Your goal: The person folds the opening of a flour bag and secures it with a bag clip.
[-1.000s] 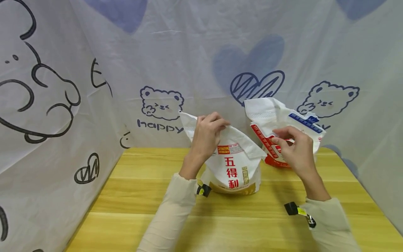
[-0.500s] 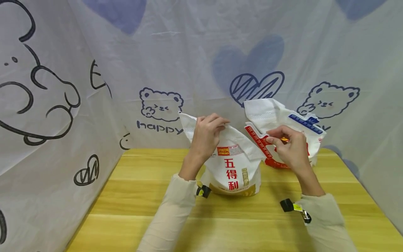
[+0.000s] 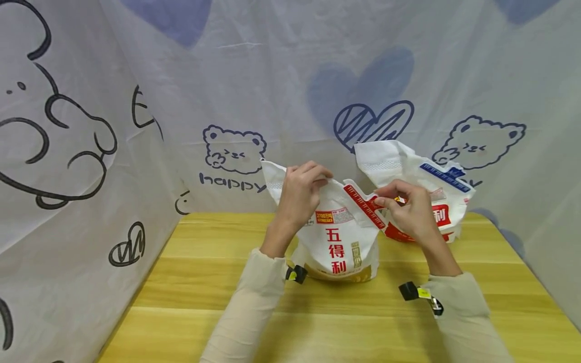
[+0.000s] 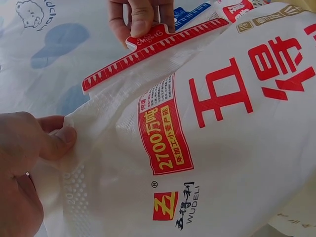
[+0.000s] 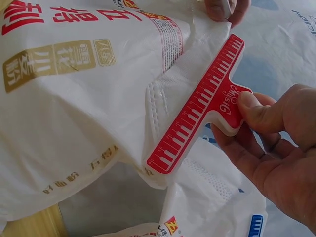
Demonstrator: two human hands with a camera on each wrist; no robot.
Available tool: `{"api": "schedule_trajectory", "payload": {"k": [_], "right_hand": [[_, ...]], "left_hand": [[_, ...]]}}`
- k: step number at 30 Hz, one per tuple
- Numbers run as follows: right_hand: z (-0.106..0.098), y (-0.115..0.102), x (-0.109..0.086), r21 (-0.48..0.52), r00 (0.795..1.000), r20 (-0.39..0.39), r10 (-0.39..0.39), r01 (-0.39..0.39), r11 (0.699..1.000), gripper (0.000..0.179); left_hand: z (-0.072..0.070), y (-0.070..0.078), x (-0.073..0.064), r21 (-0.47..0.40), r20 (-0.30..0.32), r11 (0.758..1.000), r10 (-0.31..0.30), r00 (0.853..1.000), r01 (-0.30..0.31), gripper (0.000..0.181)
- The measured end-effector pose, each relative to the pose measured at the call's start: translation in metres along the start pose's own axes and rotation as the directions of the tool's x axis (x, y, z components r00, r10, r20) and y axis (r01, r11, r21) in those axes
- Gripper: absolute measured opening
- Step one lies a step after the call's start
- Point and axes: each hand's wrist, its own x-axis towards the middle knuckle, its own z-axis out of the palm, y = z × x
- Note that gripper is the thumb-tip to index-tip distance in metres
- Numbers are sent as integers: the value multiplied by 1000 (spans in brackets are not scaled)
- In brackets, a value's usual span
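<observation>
A white flour bag [image 3: 338, 242] with red characters stands on the table, its top folded over. My left hand [image 3: 301, 194] pinches the folded top edge at its left; in the left wrist view the thumb [image 4: 61, 140] presses on the fold. My right hand [image 3: 410, 209] pinches the handle tab of a red clip [image 3: 364, 205] printed with piano keys. In the right wrist view the red clip [image 5: 200, 106] lies along the bag's slanting folded edge, thumb on the tab. A blue clip [image 3: 445, 177] sits on the top of a second flour bag [image 3: 390, 164].
The second bag stands behind and to the right of the first, partly hidden by my right hand. The yellow wood-grain table [image 3: 218, 282] meets a white cloth backdrop [image 3: 281, 75] with printed bears and hearts, which also rises along the left side.
My right hand has moved left with the red clip, from in front of the second bag to the right-hand edge of the first bag's fold. The left hand keeps its hold.
</observation>
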Motion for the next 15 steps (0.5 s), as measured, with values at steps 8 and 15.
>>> {"api": "schedule_trajectory", "payload": {"k": [8,15], "right_hand": [[7,0,0,6,999,27,19,-19,1000,8],[14,-5,3,8,996,71,55,-55,998,7]], "left_hand": [[1,2,2,-39,27,999,-14,1000,16,21],[1,3,6,-53,38,998,-19,999,21,21]]}}
